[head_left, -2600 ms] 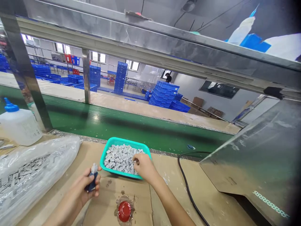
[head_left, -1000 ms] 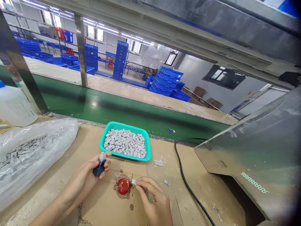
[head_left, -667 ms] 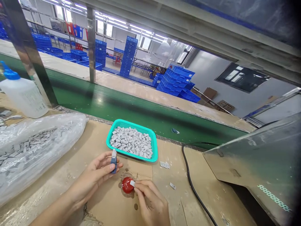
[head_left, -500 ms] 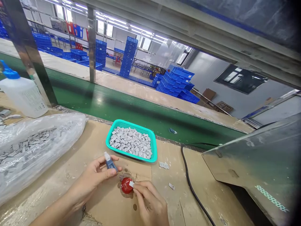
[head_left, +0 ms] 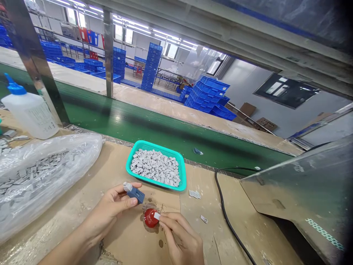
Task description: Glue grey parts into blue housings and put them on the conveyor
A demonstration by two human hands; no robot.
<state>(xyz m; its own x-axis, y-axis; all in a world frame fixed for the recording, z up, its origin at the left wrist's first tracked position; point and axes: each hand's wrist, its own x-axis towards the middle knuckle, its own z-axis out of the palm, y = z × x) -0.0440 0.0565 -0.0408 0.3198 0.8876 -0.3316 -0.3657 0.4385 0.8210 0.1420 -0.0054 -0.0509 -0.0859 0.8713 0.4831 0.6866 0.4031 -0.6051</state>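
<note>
Blue block (head_left: 137,194) clamped in left hand (head_left: 116,204); right hand (head_left: 182,235) pinches chip (head_left: 157,216) at red dish (head_left: 149,219), fingers' left side. Likely dipping; steady pinch needed next.

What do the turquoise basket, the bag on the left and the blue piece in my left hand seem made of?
Turquoise basket: likely moulded plastic, slightly glossy, with perforated walls.
Bag: likely thin clear plastic film, judging by its shiny wrinkles.
Blue piece: probably hard plastic, fairly matte and crisp-edged; painted metal is possible.
</note>
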